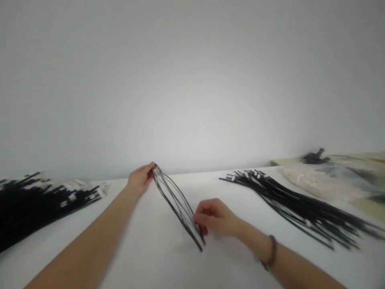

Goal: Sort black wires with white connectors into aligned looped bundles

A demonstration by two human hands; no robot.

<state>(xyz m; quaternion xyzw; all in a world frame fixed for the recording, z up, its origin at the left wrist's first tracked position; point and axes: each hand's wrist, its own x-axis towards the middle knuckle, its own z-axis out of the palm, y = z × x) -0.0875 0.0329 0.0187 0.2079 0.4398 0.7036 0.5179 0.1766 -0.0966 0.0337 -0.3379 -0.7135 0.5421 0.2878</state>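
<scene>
Several thin black cables [173, 206] stretch at a slant between my two hands, above the white table. My left hand [141, 178] is closed on their far upper end, with the fingertips pinched together. Nearer to me, my right hand [215, 216] pinches some of the strands close to their lower end. The strands bow apart in the middle, and their dark lower tips stick out past my right fingers. Blur hides how many strands each hand grips.
A large heap of black cables with white tags [33, 206] lies at the left. On the right is a spread bundle of black cables [288, 200]. Beyond it are a clear plastic bag of whitish pieces [319, 180] and a dark object [314, 156]. A pale wall [192, 80] rises behind the white table [144, 257].
</scene>
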